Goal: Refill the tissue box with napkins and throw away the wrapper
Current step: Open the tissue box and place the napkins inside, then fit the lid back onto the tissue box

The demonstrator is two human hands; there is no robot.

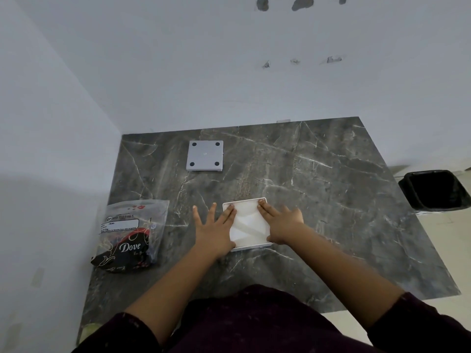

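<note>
Dark marble counter (318, 174) in a white-walled corner — napkins being pressed into the tissue box (246, 223).

Left hand (215, 231) and right hand (281, 224) lie flat, fingers spread, gripping nothing; emptied wrapper (127, 235) lies nearer the left — bin (434, 189) far right.

Head-worn view, angled steeply down, close over marble table (318, 189)

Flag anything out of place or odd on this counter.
The grey lid lies apart at the back of the counter, underside up with its four dark feet showing. The tissue box stands open, napkins pressed flat under both hands. The wrapper lies crumpled at left, not binned.
</note>
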